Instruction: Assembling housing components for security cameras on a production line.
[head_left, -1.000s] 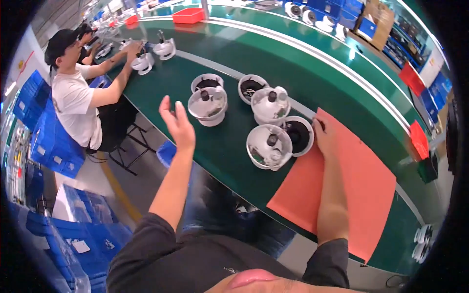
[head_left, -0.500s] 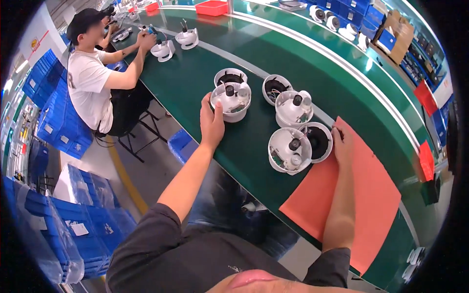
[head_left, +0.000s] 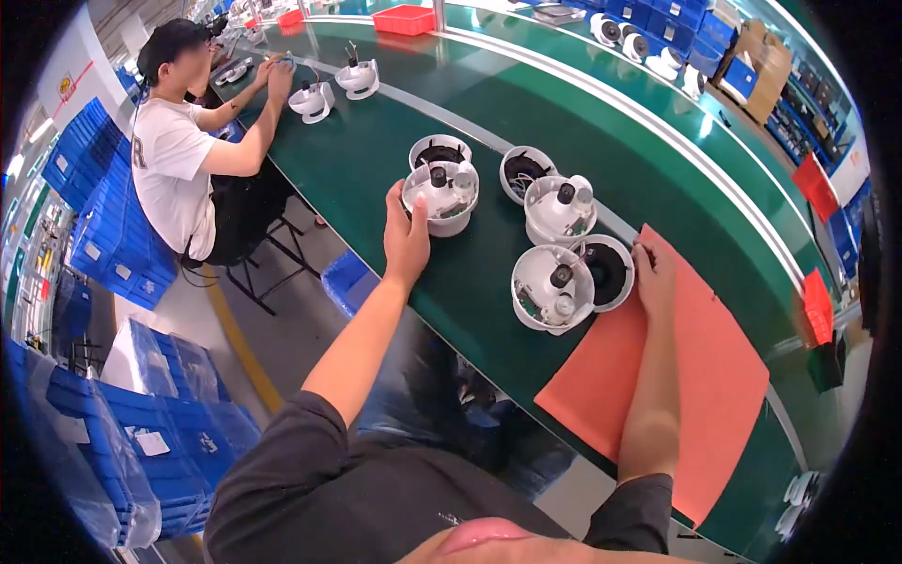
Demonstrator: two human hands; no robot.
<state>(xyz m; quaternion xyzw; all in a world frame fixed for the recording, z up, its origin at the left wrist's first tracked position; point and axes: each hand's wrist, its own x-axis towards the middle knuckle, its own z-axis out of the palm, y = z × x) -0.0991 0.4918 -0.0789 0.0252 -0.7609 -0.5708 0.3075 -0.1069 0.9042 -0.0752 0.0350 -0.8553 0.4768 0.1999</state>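
Note:
My left hand [head_left: 406,235] grips the near side of a round white camera housing [head_left: 442,195] with small parts inside, on the green table [head_left: 376,150]. Behind it stands a white ring with a dark inside [head_left: 439,150]. My right hand [head_left: 652,279] rests on the edge of an orange mat [head_left: 695,376], fingers touching a white ring with a dark middle [head_left: 609,271]. Beside that ring sits a second white housing [head_left: 552,288]. A third housing [head_left: 559,207] and another dark-centred ring [head_left: 520,172] lie further back.
A person in a white shirt [head_left: 174,160] sits at the far left of the table, working on white housings [head_left: 313,99]. Blue crates [head_left: 103,235] are stacked on the floor to the left. Red bins [head_left: 404,19] and more white units [head_left: 648,47] stand on the far side.
My left hand came down from the air and took hold of the white housing on the left. My right hand stayed at the mat's edge.

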